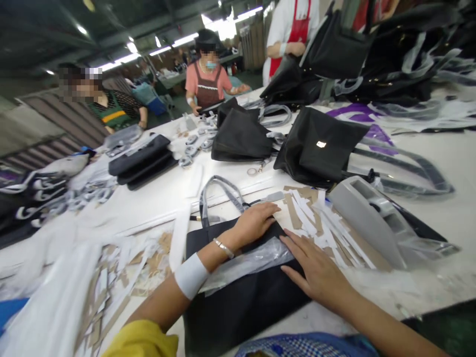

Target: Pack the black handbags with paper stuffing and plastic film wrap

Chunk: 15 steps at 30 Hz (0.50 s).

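A flat black bag (pixel 238 302) lies in front of me on the white table (pixel 446 163), its grey-wrapped handles (pixel 219 191) arching away from me. My left hand (pixel 256 221) lies flat on the bag's top edge, fingers together and stretched out, a bracelet and a white wristband on the arm. My right hand (pixel 316 270) rests flat on the bag's right side, fingers spread. Between the two hands a clear plastic sheet (pixel 249 260) lies on the bag. Neither hand holds anything.
A grey tape dispenser (pixel 366 213) and paper strips (pixel 316 218) lie to the right. Other black bags (pixel 320 146) (pixel 241 134) (pixel 143 161) sit farther back. Paper scraps (pixel 122 267) cover the left. Three people stand at the table's far side.
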Available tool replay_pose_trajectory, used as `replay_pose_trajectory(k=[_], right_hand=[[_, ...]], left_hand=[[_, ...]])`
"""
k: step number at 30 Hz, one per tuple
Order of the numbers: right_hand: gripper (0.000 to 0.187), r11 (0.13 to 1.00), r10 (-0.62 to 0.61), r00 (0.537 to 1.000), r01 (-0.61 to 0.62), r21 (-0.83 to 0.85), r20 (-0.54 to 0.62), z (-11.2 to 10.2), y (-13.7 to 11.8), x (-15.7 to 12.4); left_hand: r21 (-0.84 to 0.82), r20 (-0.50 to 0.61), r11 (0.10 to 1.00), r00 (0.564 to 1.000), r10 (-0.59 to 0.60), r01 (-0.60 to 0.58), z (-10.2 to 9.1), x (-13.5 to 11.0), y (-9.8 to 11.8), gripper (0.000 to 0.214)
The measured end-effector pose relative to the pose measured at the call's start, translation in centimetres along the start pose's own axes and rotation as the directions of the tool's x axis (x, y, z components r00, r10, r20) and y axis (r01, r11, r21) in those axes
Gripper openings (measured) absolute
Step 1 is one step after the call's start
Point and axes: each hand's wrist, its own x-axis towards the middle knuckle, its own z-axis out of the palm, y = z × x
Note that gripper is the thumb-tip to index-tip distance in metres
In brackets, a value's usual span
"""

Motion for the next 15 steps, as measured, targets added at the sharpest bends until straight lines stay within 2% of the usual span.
replay_pose_trajectory(k=[2,3,5,7,9,11,13,15], right_hand=[[0.060,0.999,-0.032,0.999,0.031,-0.015,-0.035,0.2,0.1,0.0],[0.060,0.999,-0.047,0.998,0.046,-0.017,-0.050,0.3,0.2,-0.1],[0.060,0.997,-0.072,0.996,0.071,-0.017,-0.060,0.7,0.6,-0.2],[0.058,0.996,-0.094,0.995,0.093,-0.014,-0.033,0.9,1.2,-0.2],[0.054,0.994,-0.112,0.994,0.112,-0.018,-0.012,0.5,1.4,0.5],[0.049,0.989,-0.145,0.988,0.145,-0.015,-0.050,-0.8,0.6,2.5],[0.043,0.976,-0.207,0.972,0.213,0.040,-0.112,-2.7,-2.0,5.1],[0.040,0.929,-0.301,0.945,0.321,0.184,-0.128,-4.2,-5.9,8.0]], left_hand=[[0.050,-0.018,0.996,0.997,-0.079,0.080,-1.6,-3.6,2.5,0.035],[0.067,0.002,0.990,0.992,-0.123,0.122,-1.7,-5.6,3.7,0.037],[0.114,0.041,0.970,0.974,-0.223,0.217,-0.8,-9.5,5.9,0.043],[0.175,0.057,0.941,0.951,-0.303,0.289,1.2,-12.3,7.4,0.054],[0.203,0.018,0.920,0.938,-0.347,0.336,3.1,-13.6,8.1,0.057],[0.202,-0.041,0.915,0.937,-0.348,0.349,4.1,-13.9,8.3,0.055],[0.197,-0.104,0.920,0.940,-0.324,0.339,4.4,-13.8,8.2,0.054],[0.208,-0.171,0.924,0.942,-0.289,0.322,4.9,-13.9,8.0,0.054]])
